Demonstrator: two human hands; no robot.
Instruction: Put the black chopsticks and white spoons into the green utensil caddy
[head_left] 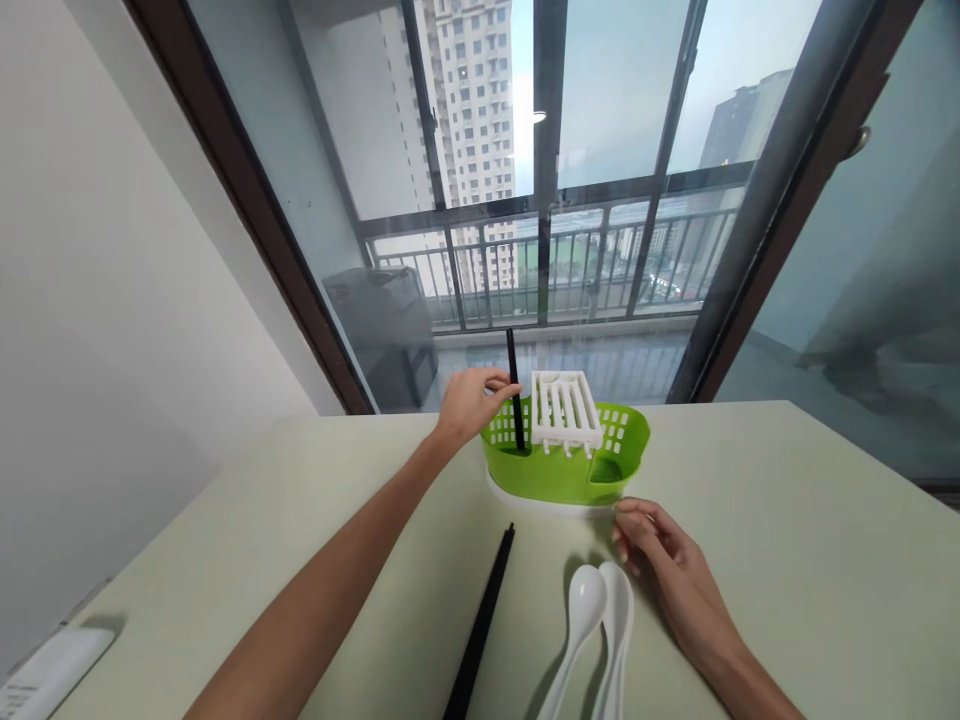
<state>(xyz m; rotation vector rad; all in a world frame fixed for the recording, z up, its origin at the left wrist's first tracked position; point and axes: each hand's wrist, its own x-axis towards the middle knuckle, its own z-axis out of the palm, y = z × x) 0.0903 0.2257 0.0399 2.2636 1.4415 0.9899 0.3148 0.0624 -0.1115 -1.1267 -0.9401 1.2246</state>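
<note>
My left hand (478, 398) pinches black chopsticks (514, 372), which stand nearly upright with their lower part inside the left compartment of a green utensil holder (551, 480). A white slatted rack (566, 410) with small hooks sits across the middle of the holder. At the holder's front right corner, my right hand (660, 550) rests with curled fingers by the white base (555, 508); whether anything is between its fingertips I cannot tell. More black chopsticks (484, 620) lie on the table in front. White spoons (586, 600) lie to their right, near my right hand.
The pale green table (360, 490) reaches back to a glass door with a dark frame (720, 340). A white object with print (56, 670) lies at the table's left edge, near the white wall (112, 350).
</note>
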